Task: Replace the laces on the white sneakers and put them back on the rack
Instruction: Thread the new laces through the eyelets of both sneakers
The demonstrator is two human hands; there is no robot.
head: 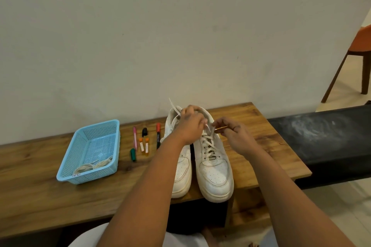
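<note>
Blue basket (60, 174) held coiled spare laces (93, 165); on the wooden bench (40, 196) the white sneakers (213, 174) stood paired. Left hand (190, 124) and right hand (234, 136) each pinched a limp, light lace end (206, 126), best gripped near its stiff tip

A: Both hands are crowded over the right sneaker (213, 168), left hand (190, 124) and right hand (233, 136) nearly touching above its laces. No gap between them.

B: And the left sneaker (181, 172) sits tight against it, so nothing passes between the shoes.

A: Leftward, the markers (144, 142) lie in a row just beside the shoes, blocking that strip of the wooden bench (40, 190).

B: Beyond them stands the blue basket (90, 152), coiled laces (93, 165) in its near end.

A: Bare wood shows right of the shoes, and along the near edge at left.
</note>
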